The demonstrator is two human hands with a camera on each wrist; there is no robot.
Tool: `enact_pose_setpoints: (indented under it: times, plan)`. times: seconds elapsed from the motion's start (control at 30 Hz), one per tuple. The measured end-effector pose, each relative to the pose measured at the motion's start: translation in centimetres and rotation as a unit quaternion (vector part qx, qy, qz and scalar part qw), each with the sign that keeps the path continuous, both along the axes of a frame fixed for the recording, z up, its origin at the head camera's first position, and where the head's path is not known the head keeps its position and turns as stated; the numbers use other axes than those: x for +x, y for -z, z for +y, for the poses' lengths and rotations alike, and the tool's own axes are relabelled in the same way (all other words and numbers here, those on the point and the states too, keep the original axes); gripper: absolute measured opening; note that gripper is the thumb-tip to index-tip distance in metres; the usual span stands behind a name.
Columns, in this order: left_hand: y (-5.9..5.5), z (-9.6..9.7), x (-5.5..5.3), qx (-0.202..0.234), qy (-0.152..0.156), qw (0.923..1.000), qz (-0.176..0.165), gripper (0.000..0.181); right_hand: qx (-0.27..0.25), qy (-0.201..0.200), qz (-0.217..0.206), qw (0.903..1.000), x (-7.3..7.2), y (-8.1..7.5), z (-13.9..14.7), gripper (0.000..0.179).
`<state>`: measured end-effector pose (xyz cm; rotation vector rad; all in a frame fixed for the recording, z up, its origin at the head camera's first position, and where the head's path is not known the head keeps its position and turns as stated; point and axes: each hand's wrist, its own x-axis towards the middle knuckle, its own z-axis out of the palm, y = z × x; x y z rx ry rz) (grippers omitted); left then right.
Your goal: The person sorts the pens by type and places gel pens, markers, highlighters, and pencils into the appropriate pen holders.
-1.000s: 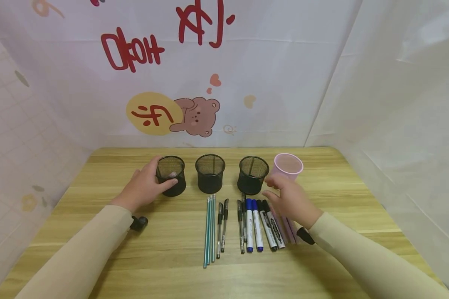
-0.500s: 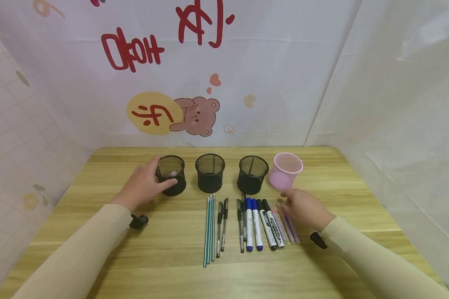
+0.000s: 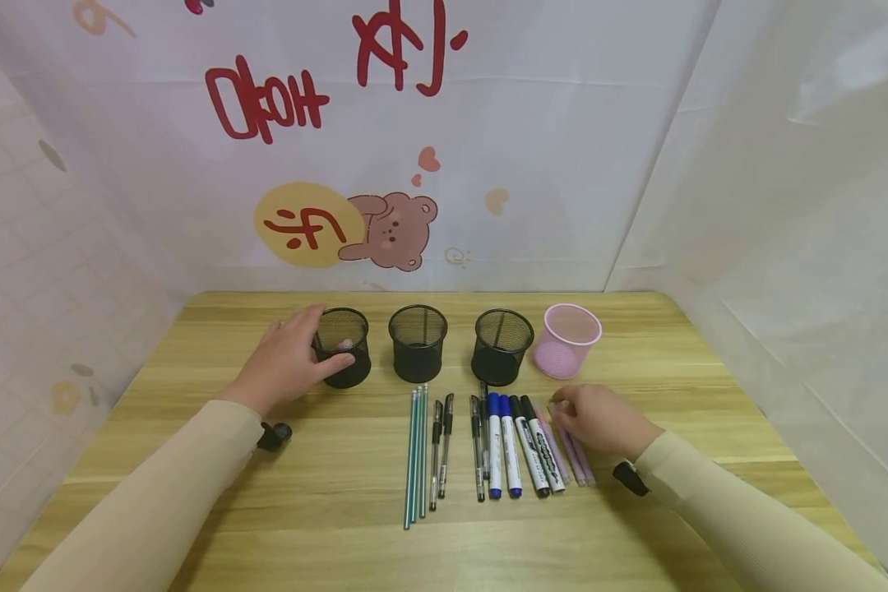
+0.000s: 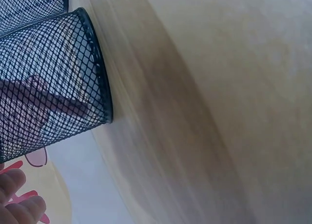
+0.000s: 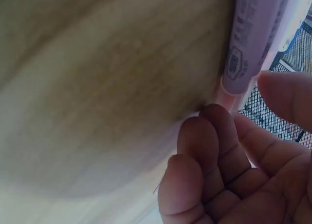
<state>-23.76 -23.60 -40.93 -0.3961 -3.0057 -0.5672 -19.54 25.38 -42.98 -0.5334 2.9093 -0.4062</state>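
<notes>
My left hand (image 3: pixel 284 362) holds the leftmost black mesh pen cup (image 3: pixel 349 370), thumb across its front and fingers round the left side. Some of its fingertips (image 4: pixel 29 209) show in the left wrist view, where a long lettered object (image 4: pixel 53 103) appears through the mesh. My right hand (image 3: pixel 599 418) is over the upper ends of the light purple pens (image 3: pixel 580 464) at the row's right end. In the right wrist view, its thumb and fingers pinch the end of a purple pen (image 5: pixel 248 43), which lies along the table.
Two more black mesh cups (image 3: pixel 418 362) (image 3: pixel 497 368) and a pink mesh cup (image 3: pixel 562 358) stand along the back. Before them lie teal pencils (image 3: pixel 414 460), black-capped gel pens (image 3: pixel 435 452), blue markers (image 3: pixel 494 448) and black markers (image 3: pixel 533 456). A printed sheet (image 3: pixel 562 148) hangs behind.
My right hand has come down from in front of the pink cup to the purple pens, and its fingers have closed together. My left hand keeps its grip on the cup.
</notes>
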Motion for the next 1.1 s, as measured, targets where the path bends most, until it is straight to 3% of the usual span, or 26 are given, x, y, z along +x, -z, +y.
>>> enact_pose_setpoints:
  times: [0.47, 0.83, 1.1]
  plan:
    - [-0.6, 0.1, -0.2, -0.007, 0.021, 0.9996, 0.015, 0.11, 0.004, -0.01, -0.006, 0.9999, 0.2, -0.7, 0.3, 0.028]
    - [-0.5, -0.1, 0.1, -0.009, 0.017, 0.9998, 0.003, 0.103, -0.02, -0.003, -0.031, 0.9993, -0.5, -0.3, 0.7, 0.028]
    - [-0.5, 0.1, -0.1, -0.015, 0.021, 0.9997, -0.004, 0.101, -0.03, 0.004, -0.034, 0.999, -0.3, -0.2, 1.2, 0.025]
